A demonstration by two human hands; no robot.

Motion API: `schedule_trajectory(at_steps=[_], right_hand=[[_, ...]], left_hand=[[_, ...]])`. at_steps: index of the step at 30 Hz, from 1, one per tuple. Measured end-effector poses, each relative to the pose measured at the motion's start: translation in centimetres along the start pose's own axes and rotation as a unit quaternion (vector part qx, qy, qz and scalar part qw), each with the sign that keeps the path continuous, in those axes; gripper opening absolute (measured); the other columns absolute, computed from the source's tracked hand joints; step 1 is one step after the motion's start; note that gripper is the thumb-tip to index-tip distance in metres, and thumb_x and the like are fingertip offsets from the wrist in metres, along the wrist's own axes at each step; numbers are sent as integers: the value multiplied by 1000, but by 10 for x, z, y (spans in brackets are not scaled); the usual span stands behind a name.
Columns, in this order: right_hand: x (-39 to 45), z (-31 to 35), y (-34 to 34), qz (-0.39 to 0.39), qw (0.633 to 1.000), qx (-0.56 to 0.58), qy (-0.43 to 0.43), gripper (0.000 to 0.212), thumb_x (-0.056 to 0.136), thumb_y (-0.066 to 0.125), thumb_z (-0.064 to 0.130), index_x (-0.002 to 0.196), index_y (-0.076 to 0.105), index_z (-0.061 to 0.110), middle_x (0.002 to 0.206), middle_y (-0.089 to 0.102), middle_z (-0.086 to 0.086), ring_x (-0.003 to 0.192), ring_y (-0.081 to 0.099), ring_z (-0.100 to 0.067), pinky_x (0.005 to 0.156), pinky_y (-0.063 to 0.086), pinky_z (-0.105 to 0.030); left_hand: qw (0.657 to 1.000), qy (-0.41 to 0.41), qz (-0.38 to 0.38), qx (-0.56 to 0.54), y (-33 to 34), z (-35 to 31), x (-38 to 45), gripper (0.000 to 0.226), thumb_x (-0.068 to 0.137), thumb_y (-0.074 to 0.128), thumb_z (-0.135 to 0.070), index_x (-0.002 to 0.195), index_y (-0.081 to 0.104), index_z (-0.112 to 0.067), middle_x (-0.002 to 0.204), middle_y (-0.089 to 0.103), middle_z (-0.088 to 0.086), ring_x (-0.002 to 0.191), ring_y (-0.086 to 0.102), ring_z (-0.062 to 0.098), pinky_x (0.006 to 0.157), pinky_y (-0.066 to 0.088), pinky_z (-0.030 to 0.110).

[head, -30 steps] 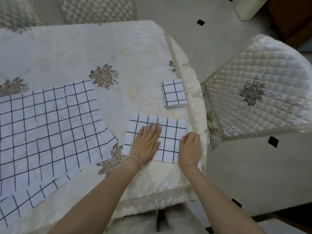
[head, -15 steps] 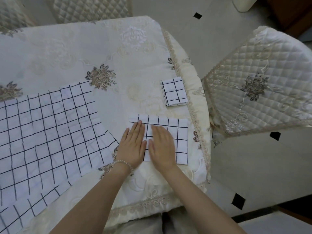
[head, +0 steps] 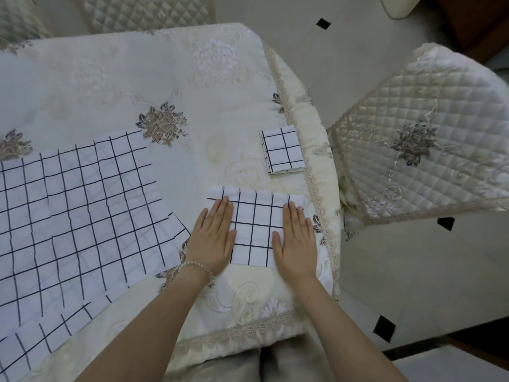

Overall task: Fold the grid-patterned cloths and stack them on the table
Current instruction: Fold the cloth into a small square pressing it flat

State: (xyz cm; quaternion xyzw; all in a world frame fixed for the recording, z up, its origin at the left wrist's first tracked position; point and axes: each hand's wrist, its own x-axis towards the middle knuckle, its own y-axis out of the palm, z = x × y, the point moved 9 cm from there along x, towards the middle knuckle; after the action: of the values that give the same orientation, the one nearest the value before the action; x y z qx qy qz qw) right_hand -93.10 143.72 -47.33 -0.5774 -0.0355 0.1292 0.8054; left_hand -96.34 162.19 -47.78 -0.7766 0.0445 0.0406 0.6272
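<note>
White gridded cloth under flat hands

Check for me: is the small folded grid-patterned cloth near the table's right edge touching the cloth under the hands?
No, the small folded grid-patterned cloth lies apart, with bare cream tablecloth between.

Table: I see a cream embroidered cover.
Spread cloths: nine o'clock.
Half-folded cloth: centre.
Folded square: two o'clock from it.
</note>
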Motion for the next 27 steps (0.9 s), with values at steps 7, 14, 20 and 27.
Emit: schedule_trajectory(at_steps=[7, 14, 20, 27], right_hand=[[0, -1, 1, 29, 999, -19, 7, 62, 99, 20, 41, 153, 11, 13, 161, 9, -2, 148, 3, -15, 120, 4, -37], [1, 2, -1, 49, 998, -26, 6, 63, 98, 16, 42, 153, 13, 10, 159, 14, -6, 146, 13, -21, 118, -5, -31], [1, 5, -2, 94, 995, -20, -31, 79, 84, -10, 52, 152, -7, 12, 160, -10, -3, 145, -12, -14, 116, -14, -30], [3, -2, -18, 170, 976, -79, -109, 64, 101, 16, 46, 153, -3, 13, 161, -6, -4, 148, -6, -18, 119, 0, -33]], left_hand=[[997, 23, -29, 66, -18, -19, -1, 58, 94, 25, -30, 144, 30, 0, 151, 30, 16, 141, 27, 29, 113, 16, 47], [966, 249, -40, 56, -14, -115, -48, 14, 69, 69, -8, 77, 61, -17, 75, 58, 0, 73, 56, 21, 78, 47, 32], [958, 251, -14, 136, -9, -123, -49, 21, 55, 77, -7, 71, 65, -15, 68, 56, 1, 60, 53, 20, 55, 43, 29], [949, 258, -55, 174, -19, -135, -46, 20, 63, 76, -3, 60, 60, -15, 59, 52, 1, 51, 48, 19, 58, 43, 28]])
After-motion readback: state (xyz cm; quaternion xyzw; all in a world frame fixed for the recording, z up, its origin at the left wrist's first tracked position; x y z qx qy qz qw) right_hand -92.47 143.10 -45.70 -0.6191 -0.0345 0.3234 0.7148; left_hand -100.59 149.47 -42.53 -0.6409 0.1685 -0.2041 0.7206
